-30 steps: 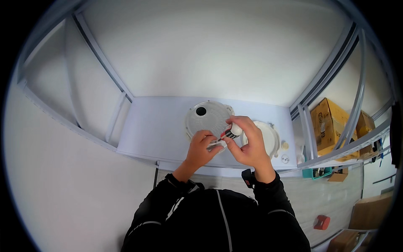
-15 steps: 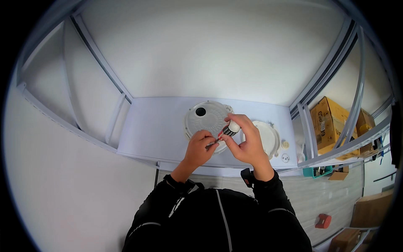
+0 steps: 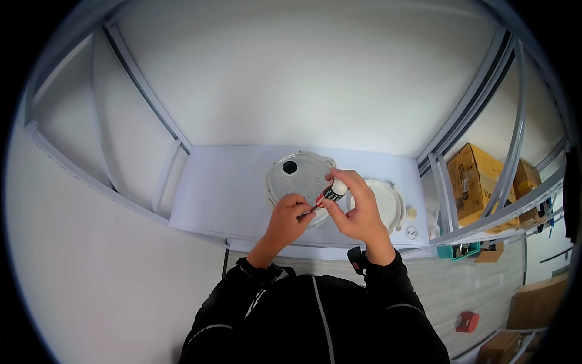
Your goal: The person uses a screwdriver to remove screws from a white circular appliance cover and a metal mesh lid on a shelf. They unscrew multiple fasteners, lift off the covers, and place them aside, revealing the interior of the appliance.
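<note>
My right hand (image 3: pixel 359 212) holds the thick handle of a screwdriver (image 3: pixel 333 192), which is red and black-and-white with a white rounded end. The tool slants down toward my left hand (image 3: pixel 285 222), whose thumb and fingers pinch at its thin dark shaft. Whether a small part sits at the tip is hidden by those fingers. Beneath and beyond the hands lies a round, pale translucent cover (image 3: pixel 306 176) with a dark round hole near its far left side. Behind my right hand is a round white housing (image 3: pixel 383 206), partly covered by the hand.
Both round parts lie on a white bench (image 3: pixel 218 194) against a pale wall. Near its right end are a small cream round piece (image 3: pixel 411 213) and a small white disc (image 3: pixel 412 232). Frame posts rise at both ends. Cardboard boxes (image 3: pixel 476 182) and a teal bin (image 3: pixel 451 251) stand at the right.
The whole view has shifted slightly, so the bench sits a little lower in the picture. Both hands keep nearly the same grip on the screwdriver.
</note>
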Action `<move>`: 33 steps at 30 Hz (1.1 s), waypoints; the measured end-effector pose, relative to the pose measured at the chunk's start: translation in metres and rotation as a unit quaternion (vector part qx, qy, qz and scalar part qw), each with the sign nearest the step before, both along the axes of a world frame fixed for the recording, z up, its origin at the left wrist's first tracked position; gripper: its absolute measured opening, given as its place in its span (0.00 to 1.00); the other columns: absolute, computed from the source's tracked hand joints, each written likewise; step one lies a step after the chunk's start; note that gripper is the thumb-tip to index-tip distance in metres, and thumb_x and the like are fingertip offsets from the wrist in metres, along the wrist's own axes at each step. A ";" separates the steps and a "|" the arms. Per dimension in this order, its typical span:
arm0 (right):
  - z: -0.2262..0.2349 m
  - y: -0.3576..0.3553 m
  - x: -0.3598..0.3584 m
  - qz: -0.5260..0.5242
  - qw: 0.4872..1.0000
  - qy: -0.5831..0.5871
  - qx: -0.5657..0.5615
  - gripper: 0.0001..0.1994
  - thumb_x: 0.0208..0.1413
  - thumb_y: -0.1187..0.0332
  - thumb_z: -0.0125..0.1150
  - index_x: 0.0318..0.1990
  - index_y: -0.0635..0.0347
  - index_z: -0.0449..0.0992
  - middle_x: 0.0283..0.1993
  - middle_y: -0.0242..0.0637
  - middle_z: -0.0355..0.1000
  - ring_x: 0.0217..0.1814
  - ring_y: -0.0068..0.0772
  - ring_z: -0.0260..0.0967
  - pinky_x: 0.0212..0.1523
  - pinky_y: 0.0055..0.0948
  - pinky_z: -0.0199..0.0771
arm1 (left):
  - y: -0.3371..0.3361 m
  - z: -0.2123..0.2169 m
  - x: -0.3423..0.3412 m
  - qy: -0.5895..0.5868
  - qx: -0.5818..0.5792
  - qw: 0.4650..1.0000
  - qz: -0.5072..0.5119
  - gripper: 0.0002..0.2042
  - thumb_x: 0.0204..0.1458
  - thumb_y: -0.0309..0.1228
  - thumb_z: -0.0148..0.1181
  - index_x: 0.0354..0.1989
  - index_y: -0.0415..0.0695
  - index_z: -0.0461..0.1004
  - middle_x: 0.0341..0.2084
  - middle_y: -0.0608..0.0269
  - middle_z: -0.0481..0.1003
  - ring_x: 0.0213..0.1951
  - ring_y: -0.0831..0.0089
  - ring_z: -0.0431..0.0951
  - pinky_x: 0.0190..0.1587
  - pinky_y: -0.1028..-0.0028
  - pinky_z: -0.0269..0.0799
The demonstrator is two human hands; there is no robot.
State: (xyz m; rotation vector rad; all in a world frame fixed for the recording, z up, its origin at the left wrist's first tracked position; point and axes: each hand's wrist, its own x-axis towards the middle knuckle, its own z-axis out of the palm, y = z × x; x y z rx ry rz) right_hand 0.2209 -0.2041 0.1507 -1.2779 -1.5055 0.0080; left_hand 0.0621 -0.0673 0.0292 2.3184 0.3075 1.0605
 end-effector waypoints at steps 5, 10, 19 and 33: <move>0.006 0.003 -0.002 0.005 1.000 -0.008 0.023 0.27 0.53 0.78 0.71 0.63 0.61 0.75 0.59 0.48 0.75 0.56 0.53 0.77 0.56 0.39 0.78 | -0.001 0.000 0.001 -0.010 -0.019 1.000 -0.001 0.08 0.46 0.25 0.77 0.33 0.40 0.82 0.37 0.61 0.78 0.39 0.59 0.79 0.39 0.63 0.77; 0.004 -0.004 -0.005 -0.036 0.999 -0.025 -0.010 0.28 0.53 0.78 0.72 0.64 0.63 0.75 0.57 0.47 0.75 0.54 0.46 0.75 0.57 0.38 0.76 | -0.004 0.009 0.001 0.003 -0.029 1.000 -0.004 0.08 0.46 0.25 0.76 0.32 0.40 0.82 0.36 0.60 0.77 0.39 0.57 0.79 0.41 0.61 0.76; -0.004 0.002 -0.013 0.006 0.996 0.074 0.048 0.26 0.56 0.78 0.66 0.65 0.67 0.75 0.56 0.52 0.78 0.57 0.42 0.77 0.56 0.34 0.77 | -0.003 0.018 -0.004 0.054 0.014 0.998 0.008 0.10 0.47 0.28 0.75 0.37 0.42 0.81 0.38 0.58 0.78 0.41 0.53 0.79 0.43 0.58 0.77; -0.004 -0.004 -0.017 -0.035 0.994 -0.022 0.102 0.22 0.56 0.76 0.71 0.59 0.67 0.79 0.49 0.46 0.77 0.51 0.42 0.75 0.55 0.37 0.76 | -0.007 0.032 -0.005 0.186 0.048 0.980 0.045 0.11 0.51 0.38 0.74 0.40 0.52 0.82 0.38 0.69 0.78 0.43 0.60 0.80 0.41 0.60 0.79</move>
